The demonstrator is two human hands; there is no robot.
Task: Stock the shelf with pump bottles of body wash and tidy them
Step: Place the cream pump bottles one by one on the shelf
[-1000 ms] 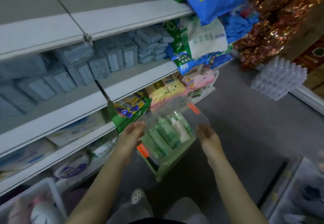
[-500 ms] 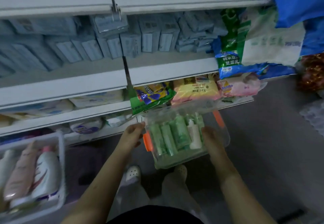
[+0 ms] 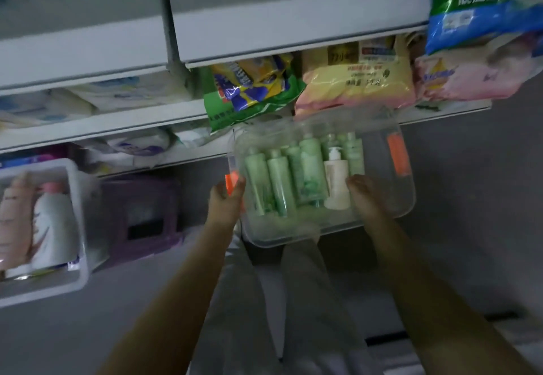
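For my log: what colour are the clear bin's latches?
Orange latches on the clear bin; best in head view.

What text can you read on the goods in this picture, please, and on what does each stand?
"低温": on the blue-and-green bag; the rest there is blurred.
Print on the yellow pack, pink pack and green bottles: too blurred to read.
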